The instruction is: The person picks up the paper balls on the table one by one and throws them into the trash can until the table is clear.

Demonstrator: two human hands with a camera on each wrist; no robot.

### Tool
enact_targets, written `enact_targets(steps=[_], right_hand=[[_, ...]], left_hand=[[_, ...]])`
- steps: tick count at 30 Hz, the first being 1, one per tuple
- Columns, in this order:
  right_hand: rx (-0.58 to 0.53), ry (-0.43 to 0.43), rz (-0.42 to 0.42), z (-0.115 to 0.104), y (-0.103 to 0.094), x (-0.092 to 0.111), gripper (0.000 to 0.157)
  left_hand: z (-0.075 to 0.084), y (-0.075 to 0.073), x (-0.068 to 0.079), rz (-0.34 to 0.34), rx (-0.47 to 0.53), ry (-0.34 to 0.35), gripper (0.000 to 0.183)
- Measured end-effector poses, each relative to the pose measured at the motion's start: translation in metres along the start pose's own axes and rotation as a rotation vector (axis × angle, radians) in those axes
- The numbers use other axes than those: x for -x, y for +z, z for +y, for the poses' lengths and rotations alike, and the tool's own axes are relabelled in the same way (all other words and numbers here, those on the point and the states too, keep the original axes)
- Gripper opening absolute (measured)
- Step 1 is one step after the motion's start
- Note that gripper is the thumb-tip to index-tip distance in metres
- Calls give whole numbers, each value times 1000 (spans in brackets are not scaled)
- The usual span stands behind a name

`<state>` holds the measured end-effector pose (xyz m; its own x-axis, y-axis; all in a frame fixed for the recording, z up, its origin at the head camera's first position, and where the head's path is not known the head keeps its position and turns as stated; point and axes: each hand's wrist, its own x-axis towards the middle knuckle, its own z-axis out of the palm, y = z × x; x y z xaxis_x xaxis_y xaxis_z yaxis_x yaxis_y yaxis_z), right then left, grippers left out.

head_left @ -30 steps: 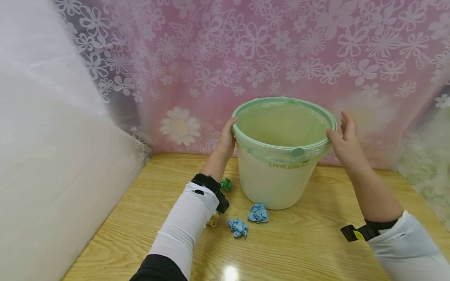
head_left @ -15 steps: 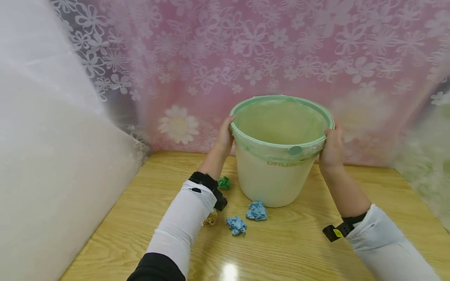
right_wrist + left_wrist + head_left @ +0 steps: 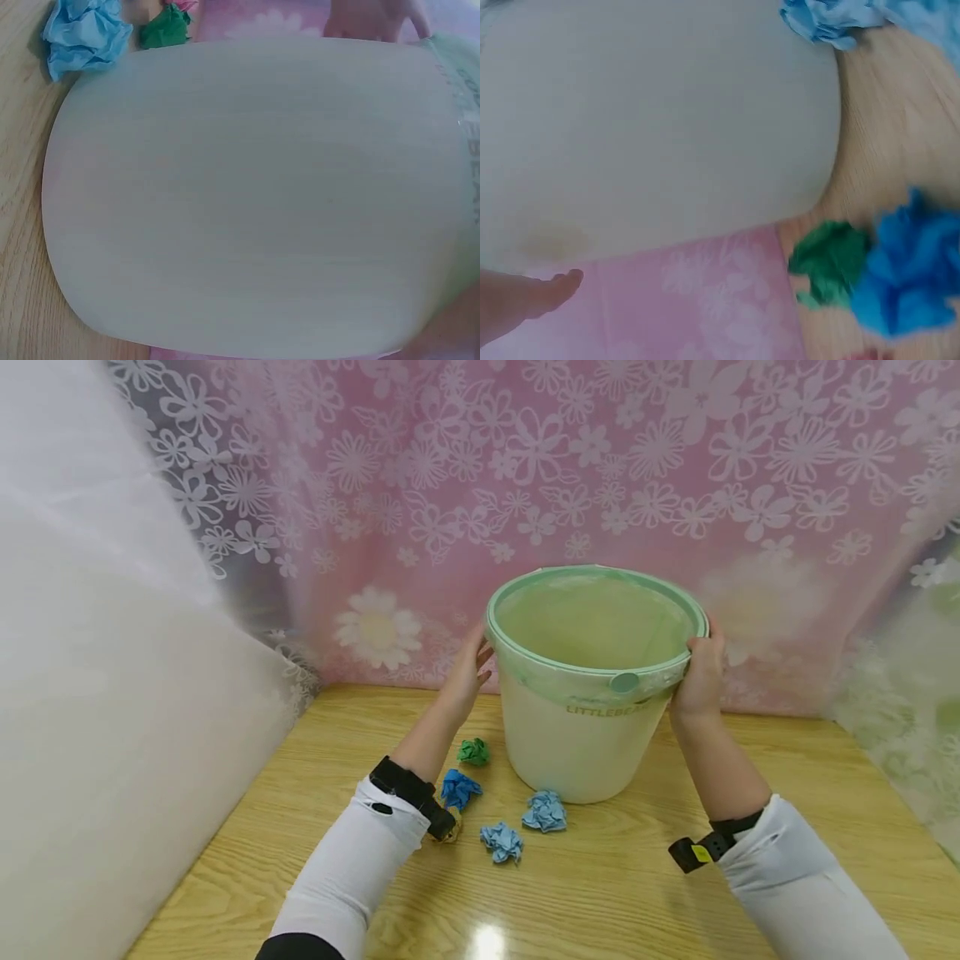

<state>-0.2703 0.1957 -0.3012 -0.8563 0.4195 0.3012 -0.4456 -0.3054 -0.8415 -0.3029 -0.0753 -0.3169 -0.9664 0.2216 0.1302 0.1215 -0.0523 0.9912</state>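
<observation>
A cream trash bin (image 3: 577,739) with a green rim and a clear liner stands upright on the wooden table, its mouth facing up. My right hand (image 3: 701,685) grips the bin's right edge, thumb over the rim and fingers down the outer side. At the left edge, my left hand (image 3: 465,683) has its fingers loose, right beside the wall under the rim. A fingertip (image 3: 568,286) shows close to the bin wall in the left wrist view. Near the base lie crumpled paper balls: green (image 3: 474,752), dark blue (image 3: 460,789) and light blue (image 3: 545,811).
Another light blue paper ball (image 3: 502,842) lies nearer the front. A yellowish paper ball (image 3: 452,828) is partly hidden by the left wrist strap, and a pink one (image 3: 184,4) peeks in at the right wrist view's top. Behind the bin hangs a pink floral curtain (image 3: 420,527).
My right hand has closed onto the bin's right rim. My left thumb has come off the left rim, and the left forearm has shifted left, uncovering the dark blue paper ball.
</observation>
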Motion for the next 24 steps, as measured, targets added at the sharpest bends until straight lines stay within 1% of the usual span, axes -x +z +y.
enact_targets(steps=[3,5,7,10,12,14,16,19,22,24], right_hand=[[4,8,1,1,0,0,55],[7,10,2,2,0,0,55],[4,4,6,3,0,1,56],[10,-6,0,4,0,2,57],[10,-10,-4,4,0,3,57],[15,-7,-10,4,0,3,57],[14,-10,-17,5,0,3,56],[26,-13,-13,4,-2,3,55],[15,-17,-8,4,-3,2,54],[-6,-19,-6,3,-5,1,53]], left_hand=[[4,-16,16,26,-29,17,59],[6,-29,27,53,-41,31,57],[5,-44,39,78,-86,49,55],[-4,-65,60,95,-187,53,53],[-14,-77,74,99,-243,44,52],[-26,-88,90,96,-289,21,53],[-39,-94,104,96,-344,-7,54],[-57,-98,121,66,-434,-70,62],[-73,-95,133,9,-585,-119,76],[-82,-93,138,-11,-689,-143,84]])
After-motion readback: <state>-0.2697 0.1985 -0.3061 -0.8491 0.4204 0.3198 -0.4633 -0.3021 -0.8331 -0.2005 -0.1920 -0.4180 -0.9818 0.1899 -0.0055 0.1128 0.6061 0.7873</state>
